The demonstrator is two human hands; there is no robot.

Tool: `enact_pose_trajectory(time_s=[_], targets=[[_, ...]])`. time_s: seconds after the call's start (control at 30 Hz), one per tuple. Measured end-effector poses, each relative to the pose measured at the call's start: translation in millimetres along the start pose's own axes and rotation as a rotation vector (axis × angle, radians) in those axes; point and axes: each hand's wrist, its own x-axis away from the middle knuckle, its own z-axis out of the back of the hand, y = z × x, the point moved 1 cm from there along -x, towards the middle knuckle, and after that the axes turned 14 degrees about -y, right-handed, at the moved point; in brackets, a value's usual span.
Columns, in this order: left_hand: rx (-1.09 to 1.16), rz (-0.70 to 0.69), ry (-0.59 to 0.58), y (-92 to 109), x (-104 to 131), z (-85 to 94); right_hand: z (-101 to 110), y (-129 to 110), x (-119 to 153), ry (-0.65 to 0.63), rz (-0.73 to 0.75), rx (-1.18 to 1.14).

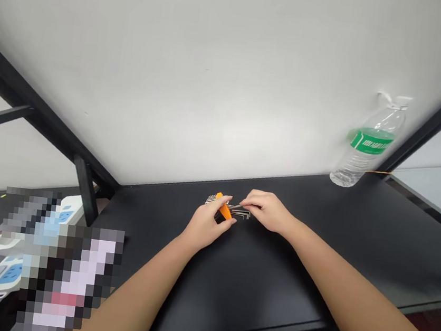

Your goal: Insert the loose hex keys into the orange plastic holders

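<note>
Over the black tabletop (229,294), straight out at twelve o'clock from the person, the left hand (200,227) pinches an orange hex-key holder (226,212) between thumb and fingers, while the right hand (271,211), at its three o'clock, nips what looks like one slim key (236,206) by fingertips. With so little metal held, that key could slip, or a sideways tug might twist the holder loose.

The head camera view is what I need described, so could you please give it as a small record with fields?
left hand: grips orange holder
right hand: pinches thin metal key
other keys: bent, sticking out of holder
surface: black table
right side: clear bottle, green label
left side: white power strips
</note>
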Motion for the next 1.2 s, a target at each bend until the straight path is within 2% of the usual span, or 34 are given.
enact_pose_trajectory(time_s=[0.4,0.53,0.73,0.93,1.2], targets=[[-0.079,-0.055,-0.044,-2.1,1.2,-0.6,-1.6,-12.4,4.8,-0.135,0.014,0.179],[-0.125,-0.093,-0.106,-0.8,1.2,-1.3,-3.9,-15.8,4.3,-0.164,0.029,0.205],[-0.116,-0.104,-0.06,0.6,0.3,-2.3,-9.7,-16.0,-0.4,-0.071,-0.054,0.099],[-0.173,-0.089,-0.135,1.3,0.4,-0.6,-8.7,-11.7,-0.8,-0.132,-0.154,-0.005],[-0.039,-0.04,-0.176,0.4,0.9,-2.4,-7.0,-8.7,-1.7,-0.166,-0.152,-0.033]])
